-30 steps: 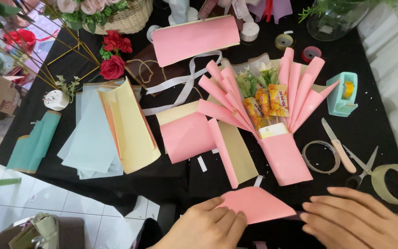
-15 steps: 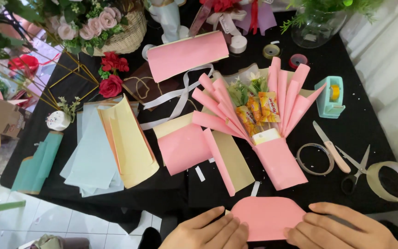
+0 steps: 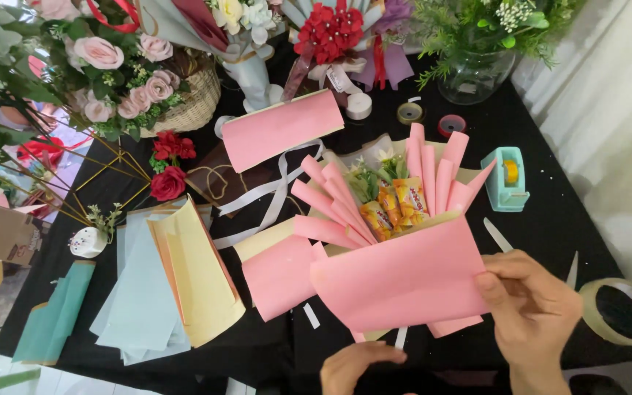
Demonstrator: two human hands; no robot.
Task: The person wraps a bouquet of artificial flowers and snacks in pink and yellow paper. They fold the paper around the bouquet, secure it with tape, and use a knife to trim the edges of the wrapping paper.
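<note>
Along the left edge of the black table (image 3: 550,219), a teal paper roll (image 3: 53,314) is lying beside fanned pale blue and cream sheets (image 3: 173,281). Toward the near edge at centre, the left hand (image 3: 356,366) is hovering, fingers curled, gripping nothing visible. Just right of it, the right hand (image 3: 532,307) is pinching the right border of a pink paper sheet (image 3: 396,281), holding it against the front of a snack bouquet (image 3: 393,205). At the right edge, a mint tape dispenser (image 3: 506,179) and a clear tape roll (image 3: 619,311) are sitting.
</note>
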